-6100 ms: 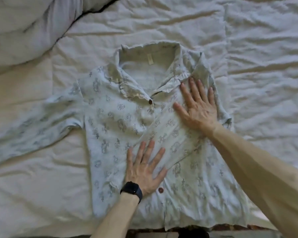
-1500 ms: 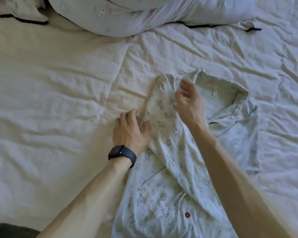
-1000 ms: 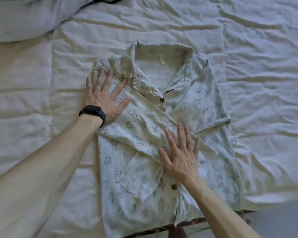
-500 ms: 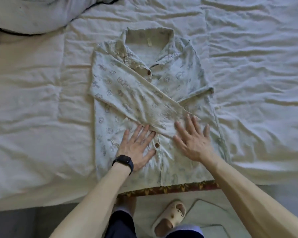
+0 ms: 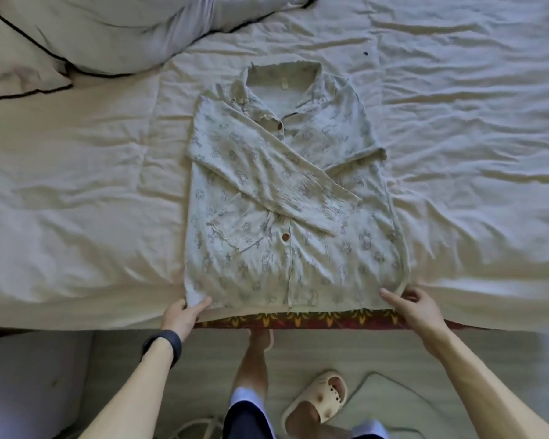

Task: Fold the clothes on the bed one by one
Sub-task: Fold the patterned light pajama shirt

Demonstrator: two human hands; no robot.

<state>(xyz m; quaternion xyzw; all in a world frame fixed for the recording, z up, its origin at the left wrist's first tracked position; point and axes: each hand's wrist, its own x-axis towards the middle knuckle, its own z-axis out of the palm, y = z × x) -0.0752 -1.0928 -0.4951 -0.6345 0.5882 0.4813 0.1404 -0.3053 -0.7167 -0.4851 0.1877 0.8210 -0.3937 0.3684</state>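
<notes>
A pale printed button-up shirt [image 5: 286, 191] lies face up near the bed's front edge, collar away from me. Both sleeves are folded across its chest, the left one on top. My left hand [image 5: 183, 315], with a dark watch on its wrist, pinches the shirt's lower left hem corner. My right hand [image 5: 414, 307] grips the lower right hem corner, thumb on top of the cloth. The hem lies flat on the bed.
The bed [image 5: 76, 191] is covered by a wrinkled white sheet. Pillows [image 5: 108, 30] lie at the back left. A patterned red mattress edge [image 5: 298, 321] shows under the hem. My feet in cream slippers [image 5: 317, 397] stand on the floor below.
Both hands slid from pressing flat on the shirt's middle down to its bottom hem corners and took hold of them. Before that, the left sleeve was folded across the chest.
</notes>
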